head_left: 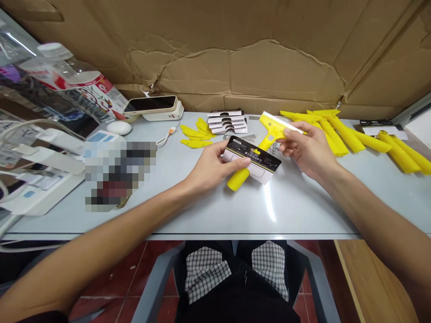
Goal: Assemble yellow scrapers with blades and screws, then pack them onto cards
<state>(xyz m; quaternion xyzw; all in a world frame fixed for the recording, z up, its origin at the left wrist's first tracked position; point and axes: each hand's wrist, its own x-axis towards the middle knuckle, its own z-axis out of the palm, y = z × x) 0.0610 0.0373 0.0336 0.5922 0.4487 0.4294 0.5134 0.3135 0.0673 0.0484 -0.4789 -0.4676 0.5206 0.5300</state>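
A yellow scraper point(269, 137) is held slantwise above the table, its wide blade end up and its round handle low. My right hand point(305, 146) grips the right side of the blade end. A black and white printed card point(252, 158) sits around the scraper's handle. My left hand point(215, 167) pinches this card at its left side, thumb across the front. Behind the hands lie a stack of folded cards point(227, 122) and loose yellow plastic pieces point(198, 132). Small metal parts point(274, 149) show partly behind the scraper.
Several yellow scraper handles point(336, 132) lie at the back right, with carded scrapers point(404, 150) beyond. Plastic bottles point(77, 85), a phone point(151, 105), a white mouse point(119, 128) and white power strips with cables point(40, 184) crowd the left. Cardboard point(235, 58) walls the back.
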